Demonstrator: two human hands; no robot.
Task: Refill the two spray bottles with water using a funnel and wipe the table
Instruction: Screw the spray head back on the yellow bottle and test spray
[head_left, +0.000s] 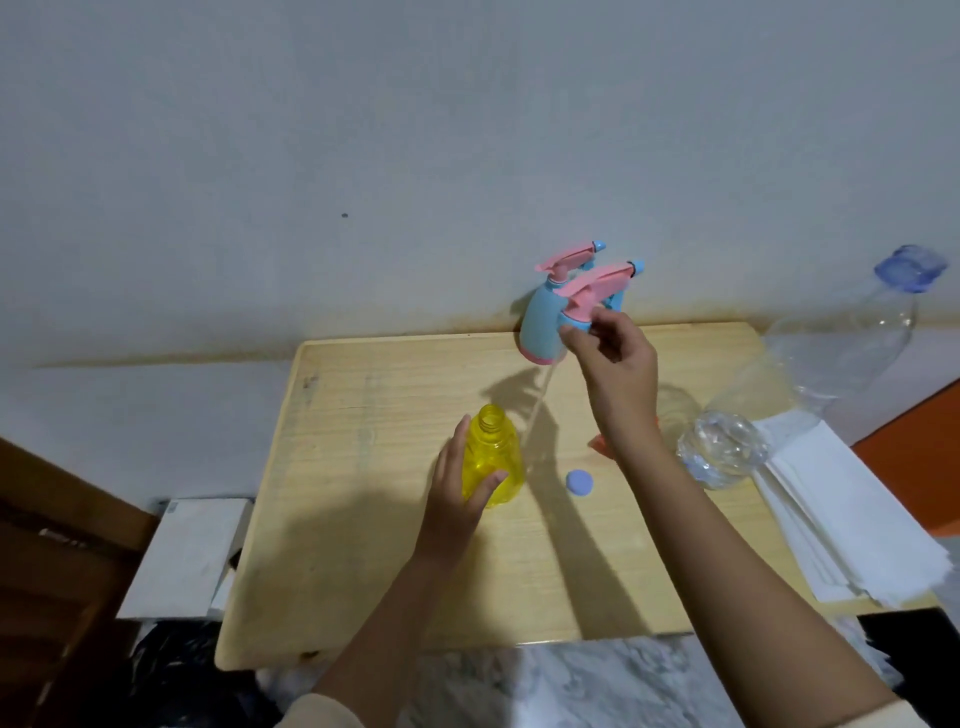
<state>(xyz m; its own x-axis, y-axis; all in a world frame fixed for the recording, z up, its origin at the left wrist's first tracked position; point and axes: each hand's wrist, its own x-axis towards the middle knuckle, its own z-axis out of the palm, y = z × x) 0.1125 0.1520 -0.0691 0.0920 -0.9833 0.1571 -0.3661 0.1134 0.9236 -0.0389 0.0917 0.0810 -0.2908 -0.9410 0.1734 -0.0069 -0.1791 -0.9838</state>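
From the head view, I see my left hand wrapped around the side of the yellow spray bottle, fingers curled against its body with the thumb on the near face. The bottle stands upright on the wooden table, roughly in the middle, and its threaded neck is open, with no head on it.

My right hand is raised above the far part of the table, its fingertips pinched together on the collar of a pink and blue spray head. A thin dip tube hangs from that head, slanting down toward the yellow bottle; its lower end comes close to the bottle's shoulder, though I cannot tell whether it touches.

Just behind the held head stands the blue spray bottle, at the far edge of the table against the wall, upright, with its own pink trigger head fitted.

A small round blue cap lies flat on the table, just right of the yellow bottle and apart from it. Something orange peeks out from under my right forearm; I cannot make out what it is.

At the right edge a large clear plastic bottle lies tilted, its base toward me and its blue-topped neck pointing away. Beside it rests a stack of white paper towels, overhanging the table's right side.
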